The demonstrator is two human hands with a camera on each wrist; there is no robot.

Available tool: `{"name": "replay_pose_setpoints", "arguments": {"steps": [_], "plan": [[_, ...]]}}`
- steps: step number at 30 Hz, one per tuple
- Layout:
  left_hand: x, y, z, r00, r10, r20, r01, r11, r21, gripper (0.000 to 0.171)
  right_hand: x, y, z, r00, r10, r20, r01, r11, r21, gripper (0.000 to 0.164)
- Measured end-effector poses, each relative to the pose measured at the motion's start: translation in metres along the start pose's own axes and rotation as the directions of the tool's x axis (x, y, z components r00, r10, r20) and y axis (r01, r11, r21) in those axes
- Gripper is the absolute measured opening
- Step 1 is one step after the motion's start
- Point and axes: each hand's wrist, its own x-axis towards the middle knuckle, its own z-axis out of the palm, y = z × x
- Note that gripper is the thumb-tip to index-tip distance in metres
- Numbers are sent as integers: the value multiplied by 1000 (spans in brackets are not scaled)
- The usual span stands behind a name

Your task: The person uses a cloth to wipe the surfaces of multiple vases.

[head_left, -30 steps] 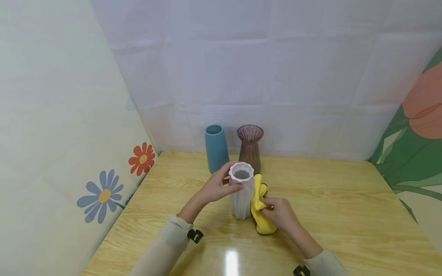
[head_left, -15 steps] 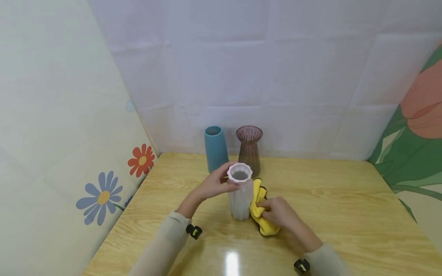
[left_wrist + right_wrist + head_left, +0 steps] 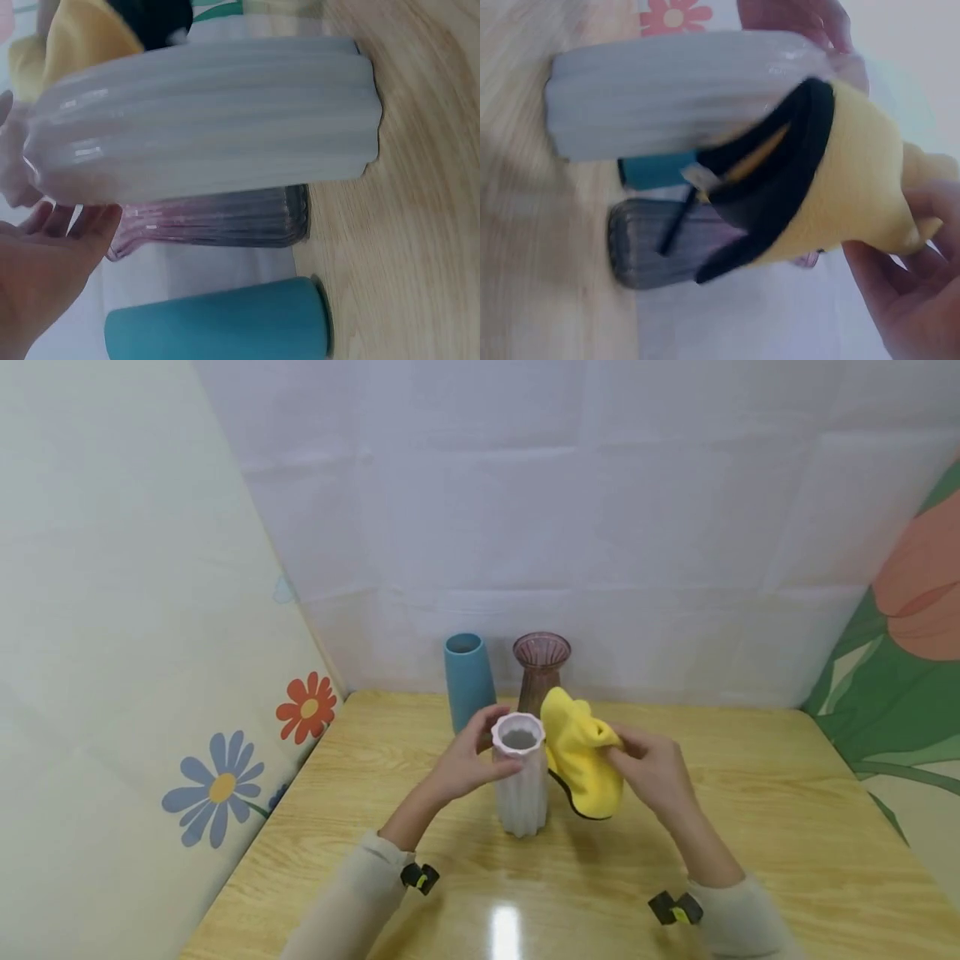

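Note:
A white ribbed vase (image 3: 522, 800) with a scalloped pinkish rim stands upright on the wooden table. My left hand (image 3: 467, 767) grips it near the top, thumb in front and fingers behind. Its fluted side fills much of the left wrist view, where the vase (image 3: 210, 124) has its base on the wood. A yellow cloth (image 3: 581, 758) with dark edging hangs from my right hand (image 3: 658, 774), pinched between thumb and fingers just right of the vase. In the right wrist view the cloth (image 3: 862, 165) sags open, showing its dark underside and a small pale tag.
Behind stand a blue vase (image 3: 468, 685) and a purple glass vase (image 3: 542, 652), the latter partly hidden by the white vase and cloth. The table (image 3: 750, 793) meets a white sheet (image 3: 637, 568) at its back edge. Printed flower hangings flank both sides.
My right hand has lifted the yellow cloth from beside the white vase's lower side, up and to the right. The left hand and white vase have stayed almost in place.

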Motion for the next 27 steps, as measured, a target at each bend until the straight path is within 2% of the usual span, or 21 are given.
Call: {"name": "replay_pose_setpoints", "arguments": {"steps": [3, 6, 12, 17, 22, 27], "plan": [[-3, 4, 8, 996, 15, -85, -13, 1000, 21, 81, 4, -5, 10, 995, -77, -57, 79, 996, 39, 25], [-4, 7, 15, 990, 5, -139, 0, 999, 35, 78, 8, -6, 23, 987, -145, -71, 149, 988, 48, 23], [-5, 8, 23, 980, -56, -194, 68, 996, 61, 74, 7, -2, 44, 984, -172, -38, 174, 982, 78, 24], [-5, 4, 23, 979, -43, -200, 58, 996, 72, 71, 5, 0, 50, 989, -151, 6, 149, 984, 102, 24], [-4, 5, 19, 983, -43, -180, 60, 994, 92, 71, 3, 0, 52, 992, -120, 27, 118, 991, 66, 22], [-2, 6, 17, 987, -64, -146, 80, 992, 101, 72, -2, 0, 53, 991, -129, 27, 129, 992, 8, 23]]}}
